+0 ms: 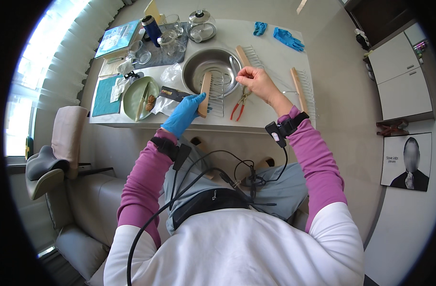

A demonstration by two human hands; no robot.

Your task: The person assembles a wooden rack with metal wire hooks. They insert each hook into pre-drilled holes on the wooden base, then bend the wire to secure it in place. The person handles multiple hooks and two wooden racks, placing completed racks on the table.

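My left hand (185, 112), in a blue glove, grips a wooden bar with metal wire prongs (206, 93) at the near side of the steel basin (185, 66). The prongs point right, overlapping the basin's rim. Ungloved, my right hand (259, 82) is pinched around a slender, curved metal piece (233, 65) beside the basin's right rim; its exact kind I cannot make out. Red-handled pliers (240, 106) lie just below that hand. Two more pronged wooden bars rest on the table, one beyond my right hand (243, 57) and another near the right edge (299, 88).
Left of the basin are a green plate (127, 97) with a knife, a dark box (174, 93) and clear plastic (171, 74). Farther back stand a blue flask (151, 30), glass cups and a glass teapot (201, 26). Blue gloves (288, 39) lie at the back right.
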